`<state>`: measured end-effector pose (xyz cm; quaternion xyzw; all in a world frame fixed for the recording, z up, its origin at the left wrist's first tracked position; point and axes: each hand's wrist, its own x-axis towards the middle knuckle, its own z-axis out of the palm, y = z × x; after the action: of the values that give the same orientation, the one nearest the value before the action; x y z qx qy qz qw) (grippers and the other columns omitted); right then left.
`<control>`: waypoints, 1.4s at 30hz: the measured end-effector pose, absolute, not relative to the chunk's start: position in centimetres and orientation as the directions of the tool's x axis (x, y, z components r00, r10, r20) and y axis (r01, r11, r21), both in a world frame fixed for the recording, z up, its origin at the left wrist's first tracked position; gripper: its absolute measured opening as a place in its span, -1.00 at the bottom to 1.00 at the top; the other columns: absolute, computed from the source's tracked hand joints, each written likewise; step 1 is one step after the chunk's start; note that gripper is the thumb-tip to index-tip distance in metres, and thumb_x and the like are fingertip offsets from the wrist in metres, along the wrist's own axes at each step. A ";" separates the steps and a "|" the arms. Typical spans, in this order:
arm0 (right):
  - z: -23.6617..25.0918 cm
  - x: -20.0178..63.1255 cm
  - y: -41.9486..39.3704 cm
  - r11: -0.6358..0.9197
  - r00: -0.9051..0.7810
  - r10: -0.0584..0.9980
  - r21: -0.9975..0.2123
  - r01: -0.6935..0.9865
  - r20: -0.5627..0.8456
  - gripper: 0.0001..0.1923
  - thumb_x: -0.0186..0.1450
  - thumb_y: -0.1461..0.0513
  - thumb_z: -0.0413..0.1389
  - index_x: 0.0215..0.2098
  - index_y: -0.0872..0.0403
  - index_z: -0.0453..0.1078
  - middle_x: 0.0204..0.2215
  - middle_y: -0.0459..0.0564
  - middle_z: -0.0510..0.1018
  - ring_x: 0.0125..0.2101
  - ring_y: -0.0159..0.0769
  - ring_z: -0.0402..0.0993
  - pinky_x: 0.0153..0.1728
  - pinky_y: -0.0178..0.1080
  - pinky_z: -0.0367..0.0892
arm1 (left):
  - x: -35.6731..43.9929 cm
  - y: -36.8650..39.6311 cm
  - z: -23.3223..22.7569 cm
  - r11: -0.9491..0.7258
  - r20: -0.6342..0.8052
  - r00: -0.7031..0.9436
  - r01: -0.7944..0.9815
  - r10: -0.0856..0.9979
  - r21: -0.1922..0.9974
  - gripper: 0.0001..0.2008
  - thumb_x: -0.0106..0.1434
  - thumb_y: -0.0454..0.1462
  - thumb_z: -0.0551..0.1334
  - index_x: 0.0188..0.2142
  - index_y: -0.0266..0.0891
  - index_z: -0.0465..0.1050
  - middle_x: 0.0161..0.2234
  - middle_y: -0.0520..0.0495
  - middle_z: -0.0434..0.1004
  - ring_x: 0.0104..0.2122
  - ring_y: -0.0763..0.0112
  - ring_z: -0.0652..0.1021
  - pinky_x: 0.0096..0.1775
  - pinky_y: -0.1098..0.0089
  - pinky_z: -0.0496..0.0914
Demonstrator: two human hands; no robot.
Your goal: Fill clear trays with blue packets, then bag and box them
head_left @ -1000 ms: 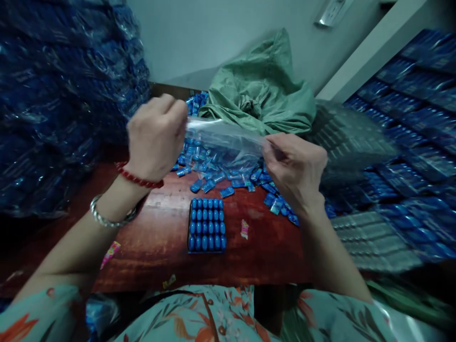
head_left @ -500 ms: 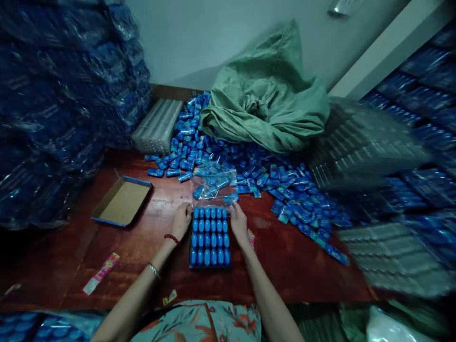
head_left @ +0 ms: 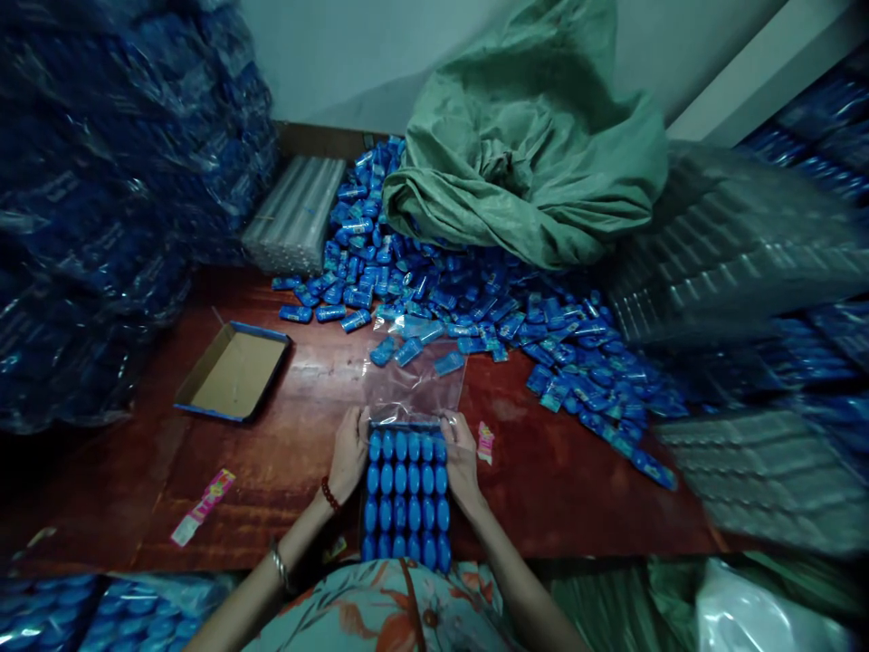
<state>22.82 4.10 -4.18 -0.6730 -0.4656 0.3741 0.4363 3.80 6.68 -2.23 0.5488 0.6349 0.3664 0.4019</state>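
Note:
A tray of blue oval containers (head_left: 405, 493) lies on the red-brown wooden table (head_left: 557, 480) right in front of me, packed in neat rows. My left hand (head_left: 348, 453) grips its left side and my right hand (head_left: 461, 457) grips its right side. Both hands also pinch the mouth of a clear plastic bag (head_left: 414, 385), which lies flat just beyond the tray, its opening at the tray's far end.
A heap of loose blue containers (head_left: 475, 308) spreads behind the bag. A green sack (head_left: 529, 163) lies at the back. An empty cardboard tray (head_left: 234, 371) sits at left. Wrapped blue packs (head_left: 101, 199) are stacked left; clear blister trays (head_left: 747, 263) right. A pink wrapper (head_left: 202, 507) lies near the front.
My hands have come down from holding the bag up in the air to the tray on the table. The tray has slid nearer to me and the bag lies flat at its far end.

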 end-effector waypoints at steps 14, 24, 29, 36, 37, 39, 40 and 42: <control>-4.6 24.9 1.8 -0.359 0.287 0.916 -0.894 0.268 -0.282 -0.79 0.11 0.16 -0.02 -0.32 0.07 0.33 -0.66 -0.19 0.29 -0.63 -0.38 0.21 -0.57 -0.33 0.17 | 1.9 6.3 -3.2 0.217 -0.329 0.161 0.481 0.930 0.850 -0.82 0.17 -0.22 0.11 -0.36 -0.28 0.41 -0.38 -0.14 0.56 -0.30 0.21 0.55 -0.24 0.31 0.38; 0.4 27.2 3.2 -0.194 0.203 0.975 -0.788 0.585 -0.089 -0.48 0.18 0.12 0.06 0.10 0.06 0.21 -0.25 -0.01 0.45 -0.47 -0.37 0.38 -0.37 -0.26 0.33 | 1.8 8.5 -0.1 -0.108 -0.091 0.260 0.660 0.961 0.744 -0.78 0.25 -0.19 0.05 -0.17 -0.25 0.30 -0.30 -0.14 0.51 -0.32 0.27 0.52 -0.29 0.32 0.38; 1.3 26.8 5.0 -0.080 0.070 0.996 -0.846 0.526 -0.051 -0.79 0.26 0.16 -0.01 -0.44 0.07 0.38 -0.55 -0.11 0.46 -0.51 -0.35 0.39 -0.43 -0.32 0.29 | 1.9 8.2 1.2 -0.270 -0.036 0.412 0.659 0.910 0.702 -0.79 0.30 -0.29 -0.06 -0.38 -0.22 0.30 -0.44 -0.07 0.46 -0.44 0.34 0.48 -0.35 0.36 0.34; 0.5 26.3 -3.4 0.258 -0.053 0.946 -0.643 0.721 0.320 -0.76 0.30 0.38 -0.10 -0.28 0.06 0.38 -0.46 -0.06 0.48 -0.41 -0.34 0.40 -0.35 -0.30 0.32 | -0.4 1.5 0.4 -0.432 0.105 0.453 0.720 0.885 0.543 -0.74 0.28 -0.40 -0.07 -0.36 -0.23 0.37 -0.41 -0.10 0.47 -0.40 0.36 0.48 -0.29 0.37 0.41; 0.0 26.2 -4.7 0.301 -0.093 0.929 -0.581 0.757 0.359 -0.73 0.29 0.40 -0.12 -0.24 0.06 0.38 -0.46 -0.04 0.48 -0.40 -0.32 0.40 -0.34 -0.29 0.33 | -0.9 0.3 -0.2 -0.477 0.162 0.465 0.716 0.871 0.510 -0.72 0.27 -0.42 -0.08 -0.32 -0.23 0.39 -0.38 -0.13 0.49 -0.36 0.34 0.50 -0.26 0.34 0.42; -1.0 26.1 -7.3 0.356 -0.164 0.899 -0.458 0.815 0.406 -0.70 0.29 0.40 -0.14 -0.18 0.06 0.37 -0.43 -0.01 0.50 -0.36 -0.29 0.41 -0.29 -0.23 0.34 | -2.1 -2.2 -1.7 -0.563 0.275 0.492 0.696 0.826 0.447 -0.67 0.26 -0.41 -0.08 -0.18 -0.21 0.43 -0.29 -0.17 0.54 -0.26 0.29 0.53 -0.15 0.27 0.42; -1.4 26.1 -8.5 0.367 -0.183 0.890 -0.418 0.831 0.419 -0.71 0.30 0.37 -0.15 -0.17 0.06 0.36 -0.41 0.00 0.51 -0.35 -0.28 0.41 -0.27 -0.21 0.34 | -2.8 -3.6 -2.5 -0.604 0.308 0.519 0.674 0.797 0.426 -0.65 0.27 -0.39 -0.07 -0.11 -0.18 0.42 -0.24 -0.17 0.55 -0.20 0.26 0.53 -0.11 0.24 0.41; -1.8 26.2 -10.8 0.367 -0.200 0.898 -0.415 0.832 0.392 -0.76 0.33 0.30 -0.14 -0.18 0.04 0.35 -0.42 -0.01 0.50 -0.37 -0.28 0.41 -0.29 -0.21 0.35 | -4.6 -6.2 -4.2 -0.668 0.307 0.597 0.613 0.741 0.421 -0.64 0.28 -0.29 -0.02 0.00 -0.06 0.39 -0.17 -0.13 0.56 -0.14 0.22 0.53 -0.06 0.21 0.40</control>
<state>26.16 -10.84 -1.79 -0.5597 -0.7727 0.0558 0.2942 -4.58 -6.18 -4.17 0.8831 0.3834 0.2331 0.1372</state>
